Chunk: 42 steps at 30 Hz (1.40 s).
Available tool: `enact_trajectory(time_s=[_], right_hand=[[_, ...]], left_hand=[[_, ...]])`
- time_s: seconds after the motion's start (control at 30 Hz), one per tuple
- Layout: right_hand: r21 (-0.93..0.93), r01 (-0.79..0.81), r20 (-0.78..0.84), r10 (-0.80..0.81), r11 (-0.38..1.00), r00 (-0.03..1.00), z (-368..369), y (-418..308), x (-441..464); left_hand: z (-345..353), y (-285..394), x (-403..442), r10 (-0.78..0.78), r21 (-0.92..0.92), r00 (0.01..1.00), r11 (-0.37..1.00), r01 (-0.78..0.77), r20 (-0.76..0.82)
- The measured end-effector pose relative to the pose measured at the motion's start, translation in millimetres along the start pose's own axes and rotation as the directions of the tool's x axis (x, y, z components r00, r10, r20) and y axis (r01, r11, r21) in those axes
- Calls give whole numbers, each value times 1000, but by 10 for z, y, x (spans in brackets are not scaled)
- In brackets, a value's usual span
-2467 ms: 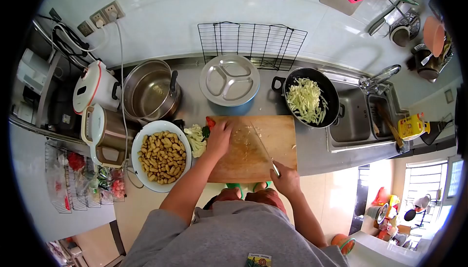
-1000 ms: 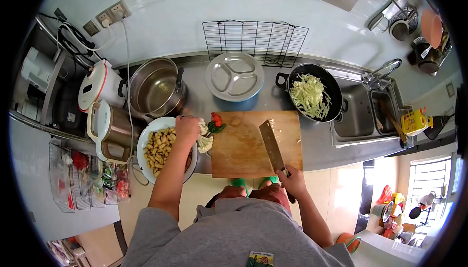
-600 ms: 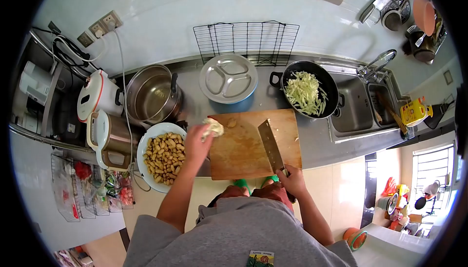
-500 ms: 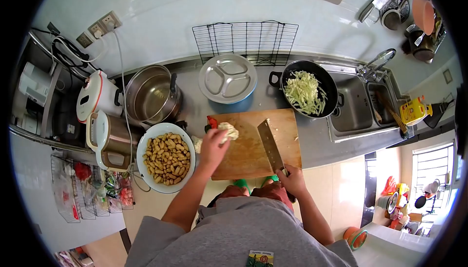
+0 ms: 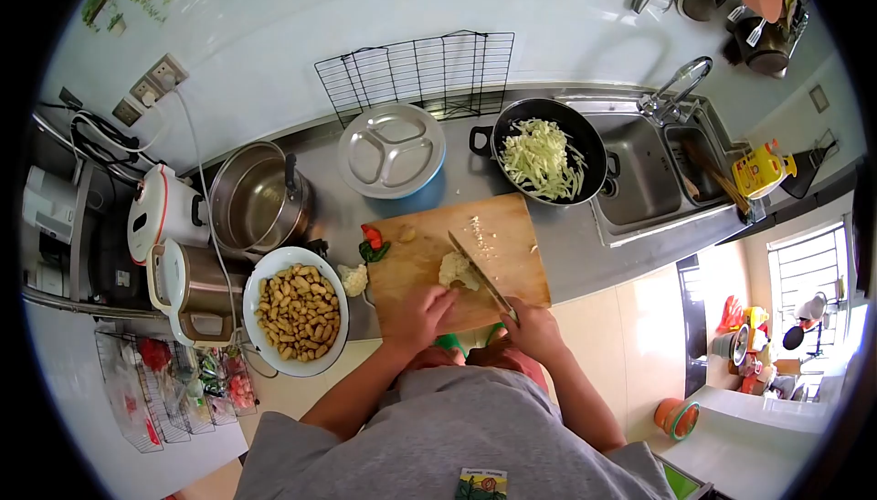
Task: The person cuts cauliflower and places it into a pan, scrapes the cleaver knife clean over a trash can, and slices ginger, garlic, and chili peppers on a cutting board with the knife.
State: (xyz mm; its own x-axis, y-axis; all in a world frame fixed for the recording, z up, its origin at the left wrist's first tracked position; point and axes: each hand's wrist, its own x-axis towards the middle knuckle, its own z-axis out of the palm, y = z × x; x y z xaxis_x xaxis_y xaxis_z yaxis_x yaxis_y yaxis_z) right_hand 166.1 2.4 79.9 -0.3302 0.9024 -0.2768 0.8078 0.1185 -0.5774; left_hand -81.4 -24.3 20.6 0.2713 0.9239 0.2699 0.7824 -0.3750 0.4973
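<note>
My right hand (image 5: pixel 534 328) is wrapped round the handle of a cleaver (image 5: pixel 484 279), its blade slanting up and left across the wooden cutting board (image 5: pixel 411 267). Against the blade's left side lies a pale cauliflower piece (image 5: pixel 456 272). My left hand (image 5: pixel 425 315) is at the piece's near edge, fingers bent and closed on it; the fingertips are partly hidden. White cauliflower crumbs (image 5: pixel 477 237) are scattered on the board beyond the blade. Red and green peppers (image 5: pixel 372 242) lie at the board's upper left corner, and another cauliflower piece (image 5: pixel 353 279) rests just off its left edge.
A white basin of peanuts (image 5: pixel 342 322) stands left of the board, with a steel pot (image 5: pixel 306 212) behind it. Beyond the board are a divided steel plate (image 5: pixel 395 155) and a black wok (image 5: pixel 600 191) holding shredded pale vegetable. The sink (image 5: pixel 639 171) is at right.
My left hand has brought the cauliflower piece down onto the board, to the right and nearer me. The cleaver has tilted further left, its blade now beside the piece. The whole view has shifted.
</note>
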Motion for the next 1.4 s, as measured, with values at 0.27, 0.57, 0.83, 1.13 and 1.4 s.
enact_trajectory(time_s=[0.27,0.57,0.83,1.13,1.4], right_hand=[[-24,-54,-21,54,998,998,5,-19,-33],[28,-83,-53,84,996,995,34,112,-464],[71,-30,-145,40,997,989,22,14,-554],[-44,16,-113,-21,999,993,-53,18,-547],[-69,-26,-39,24,997,999,-239,6,-558]], left_hand=[[94,-82,360,-111,-151,990,984,96,-92],[17,-46,382,-17,-86,972,996,-3,-235],[215,-298,418,-288,-235,918,945,227,-273],[112,-203,446,-103,-153,957,986,63,-271],[110,-151,503,-76,-154,967,987,39,-242]])
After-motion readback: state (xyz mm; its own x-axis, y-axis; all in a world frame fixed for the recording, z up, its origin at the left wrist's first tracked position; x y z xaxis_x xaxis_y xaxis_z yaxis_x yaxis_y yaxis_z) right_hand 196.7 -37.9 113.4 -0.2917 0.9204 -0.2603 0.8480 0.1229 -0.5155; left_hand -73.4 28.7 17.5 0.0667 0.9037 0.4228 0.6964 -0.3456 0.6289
